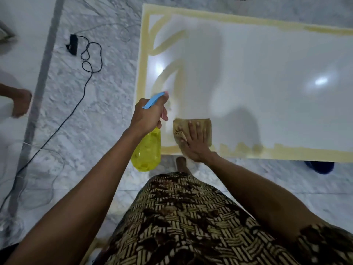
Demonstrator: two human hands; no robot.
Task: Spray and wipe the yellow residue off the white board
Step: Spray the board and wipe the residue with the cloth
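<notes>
A glossy white board [257, 83] lies flat on the marble floor. Yellow residue [172, 43] runs as strips along its edges and as curved streaks near its left end. My left hand [148, 115] grips a yellow spray bottle [147, 150] with a blue nozzle, held over the board's near left corner and pointing at the streaks. My right hand [196, 142] lies flat, fingers spread, pressing a folded brown cloth [207, 131] onto the board near its front edge.
A black cable with a plug block [73, 44] snakes over the floor at the left. Another person's hand [21, 104] shows at the left edge. My foot [181, 163] stands by the board's edge. A dark blue object [321, 167] sits under the front edge.
</notes>
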